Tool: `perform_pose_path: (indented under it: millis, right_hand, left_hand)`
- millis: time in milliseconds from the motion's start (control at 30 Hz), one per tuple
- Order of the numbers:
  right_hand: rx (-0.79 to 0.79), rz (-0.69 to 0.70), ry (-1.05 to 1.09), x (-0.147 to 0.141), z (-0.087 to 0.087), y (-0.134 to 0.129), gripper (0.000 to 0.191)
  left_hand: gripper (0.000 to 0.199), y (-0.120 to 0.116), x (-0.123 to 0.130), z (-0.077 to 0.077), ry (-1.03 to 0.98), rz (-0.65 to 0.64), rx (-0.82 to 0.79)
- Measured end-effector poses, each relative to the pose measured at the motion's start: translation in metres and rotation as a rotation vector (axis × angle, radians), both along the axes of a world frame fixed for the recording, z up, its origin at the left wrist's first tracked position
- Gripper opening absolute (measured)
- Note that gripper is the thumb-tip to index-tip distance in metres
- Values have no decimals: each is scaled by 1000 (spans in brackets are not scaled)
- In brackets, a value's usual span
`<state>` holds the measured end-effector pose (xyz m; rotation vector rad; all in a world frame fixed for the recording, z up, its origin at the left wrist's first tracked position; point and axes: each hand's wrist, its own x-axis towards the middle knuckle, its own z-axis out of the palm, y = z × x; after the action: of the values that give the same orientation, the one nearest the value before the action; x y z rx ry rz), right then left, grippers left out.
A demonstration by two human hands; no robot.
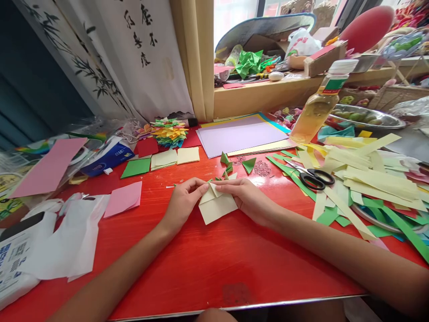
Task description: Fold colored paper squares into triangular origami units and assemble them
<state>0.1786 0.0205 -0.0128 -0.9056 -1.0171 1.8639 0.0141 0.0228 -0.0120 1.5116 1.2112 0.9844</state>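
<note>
A pale yellow sheet of paper [217,209] with folded-down corners is held between both hands over the red table. My left hand [187,199] pinches its upper left edge with thumb and fingers. On the other side, my right hand [250,199] grips the upper right edge, thumb lying on the fold. Just beyond the fingers are small folded green paper pieces [249,165], some partly hidden by the hands. A stack of pale yellow squares [164,159] and a green square [136,167] lie farther back to the left.
Black-handled scissors [317,179] rest on paper strips [378,179] at the right. Behind them stands a bottle [317,107]. Lilac sheets [241,134] lie at the back. Pink paper [123,199] and a white plastic bag [72,241] are at the left, before a folded-paper pile [169,133].
</note>
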Motion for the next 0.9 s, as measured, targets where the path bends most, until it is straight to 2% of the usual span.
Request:
perform_pose_path:
  millis: [500,567,667,700,767,800,900]
  right_hand:
    - [146,-17,-247,-3,-4,-5,31]
    - [227,-2,-324,-5,-2,-5,29]
    - [479,-35,-445,8,12,11,25]
    - [561,-93,-456,21,19,20,24]
    - [611,-272,-398,59,35,44,28]
    - [630,-458,-374,83,41,56,26]
    - [479,-894,-298,155,50,84,19]
  left_hand:
    - [24,-1,2,1,-50,-26,-38]
    - [24,-1,1,0,-36,-17,-35]
    - [25,0,1,-2,-11,-1,-44]
    - [25,0,1,-2,-5,3,-45]
    - [26,-1,1,-1,3,2,-37]
    - [26,-1,1,-1,5,0,-31]
    - [26,0,1,0,3,1,-27]
